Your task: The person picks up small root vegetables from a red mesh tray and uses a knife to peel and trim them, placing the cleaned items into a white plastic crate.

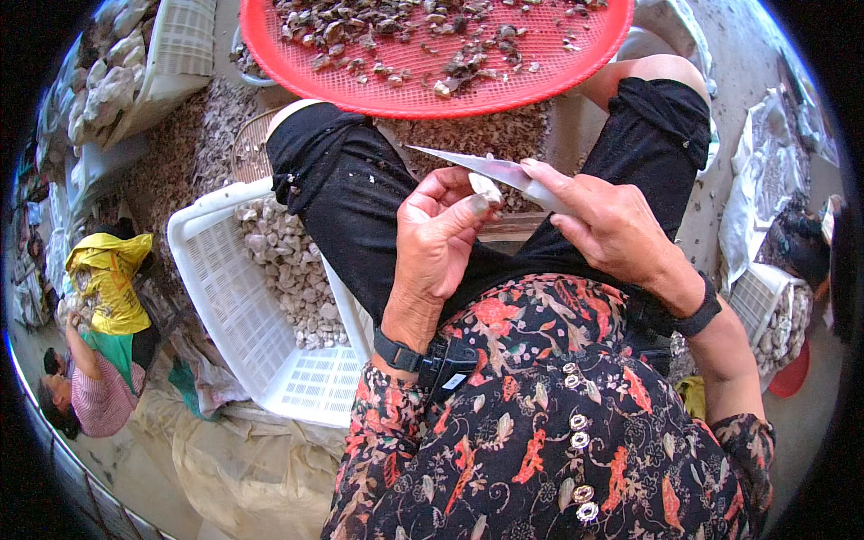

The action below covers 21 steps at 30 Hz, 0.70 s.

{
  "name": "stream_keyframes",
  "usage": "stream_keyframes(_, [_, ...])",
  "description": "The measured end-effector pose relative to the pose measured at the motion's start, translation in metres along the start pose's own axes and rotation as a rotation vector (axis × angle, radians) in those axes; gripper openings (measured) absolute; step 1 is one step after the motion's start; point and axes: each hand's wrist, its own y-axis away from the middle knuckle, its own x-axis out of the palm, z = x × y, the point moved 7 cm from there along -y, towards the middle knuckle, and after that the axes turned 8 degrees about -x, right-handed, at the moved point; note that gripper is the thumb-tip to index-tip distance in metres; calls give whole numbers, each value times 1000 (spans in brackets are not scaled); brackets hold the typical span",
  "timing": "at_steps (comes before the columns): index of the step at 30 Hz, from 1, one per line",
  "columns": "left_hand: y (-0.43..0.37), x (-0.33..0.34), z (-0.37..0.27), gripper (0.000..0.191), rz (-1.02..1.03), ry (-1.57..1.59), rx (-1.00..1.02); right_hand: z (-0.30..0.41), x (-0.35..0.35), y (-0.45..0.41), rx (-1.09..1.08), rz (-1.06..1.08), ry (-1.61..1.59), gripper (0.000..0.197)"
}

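Observation:
Between the thumb and fingers of my left hand (442,229) is a small whitish lump (484,187), perhaps a piece of root or mushroom. My right hand (611,223) grips the pale handle of a knife (482,165), with the index finger laid along it. The blade points left and lies just beyond the lump; whether it touches cannot be told. Past my knees, a round red mesh tray (432,104) bears many dark and pale trimmed pieces (378,27).
Left of my lap, a white plastic crate (229,270) holds greyish lumps (290,270). Scraps (466,138) litter the floor between my legs. Another person (104,385) sits at the far left. A lump-filled crate (769,310) stands at right, another crate (179,47) at upper left.

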Motion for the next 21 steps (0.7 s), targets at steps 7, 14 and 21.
stream_keyframes(7, [0, -10, -14, 27, -41, 69, 94, 0, -1, 19, -61, 120, -50, 65])
stream_keyframes(14, [-1, -12, -12, 28, -40, 86, 98, 1, -3, 19, -59, 91, -15, 65])
stream_keyframes(21, [0, -7, -9, 25, -72, 45, 85, 2, 0, 14, -39, 78, 15, 64])
